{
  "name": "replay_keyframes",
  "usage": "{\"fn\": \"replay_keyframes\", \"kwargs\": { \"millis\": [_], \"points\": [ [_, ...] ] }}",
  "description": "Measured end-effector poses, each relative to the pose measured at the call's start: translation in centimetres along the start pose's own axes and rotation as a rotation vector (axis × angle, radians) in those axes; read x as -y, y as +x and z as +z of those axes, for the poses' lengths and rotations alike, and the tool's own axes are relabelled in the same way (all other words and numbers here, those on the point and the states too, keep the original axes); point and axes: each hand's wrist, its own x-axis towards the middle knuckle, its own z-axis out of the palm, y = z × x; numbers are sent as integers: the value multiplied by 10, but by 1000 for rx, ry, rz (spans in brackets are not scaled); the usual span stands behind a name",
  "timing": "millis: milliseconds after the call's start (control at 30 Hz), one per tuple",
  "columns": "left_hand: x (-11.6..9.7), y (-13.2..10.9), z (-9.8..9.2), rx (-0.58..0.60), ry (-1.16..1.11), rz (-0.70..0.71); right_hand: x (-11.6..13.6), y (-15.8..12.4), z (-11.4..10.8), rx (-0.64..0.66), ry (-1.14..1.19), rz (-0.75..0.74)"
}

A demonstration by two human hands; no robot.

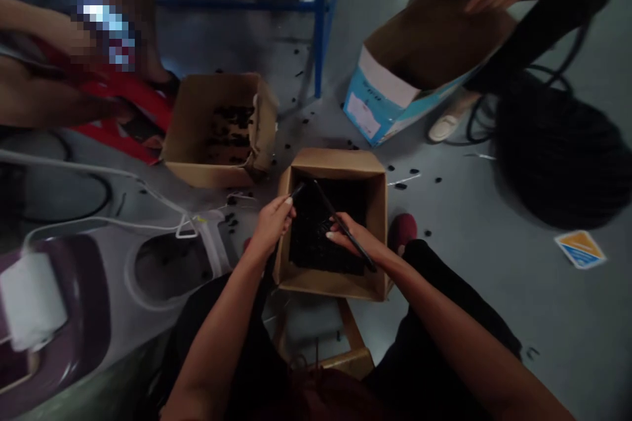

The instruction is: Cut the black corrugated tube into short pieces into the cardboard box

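Your left hand (271, 227) pinches a black sliver (297, 191), your right hand (353, 238) grips a black rod (342, 223). Below, a box (330, 287) holds black pieces (316, 240).

Black clothing (434, 316) covers the body and legs, a dark red shoe (402, 231) shows past it, the forearms (444, 296) have no sleeves, and the fingernails (329, 235) wear pale polish.

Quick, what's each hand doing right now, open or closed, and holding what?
Left hand: closed, pinching a thin dark stick.
Right hand: closed, gripping a long black strip.
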Motion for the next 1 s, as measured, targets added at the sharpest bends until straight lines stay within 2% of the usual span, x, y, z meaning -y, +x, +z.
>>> {"fn": "replay_keyframes", "kwargs": {
  "millis": [200,733,1000],
  "points": [
    [6,-2,-3,35,17,-16,6,-4,1,116,-6,-38],
    [14,-2,13,137,29,-153,8,-5,8,176,-3,-51],
    [20,0,11,204,156,-56,3,-4,11,167,-20,-58]
  ]
}}
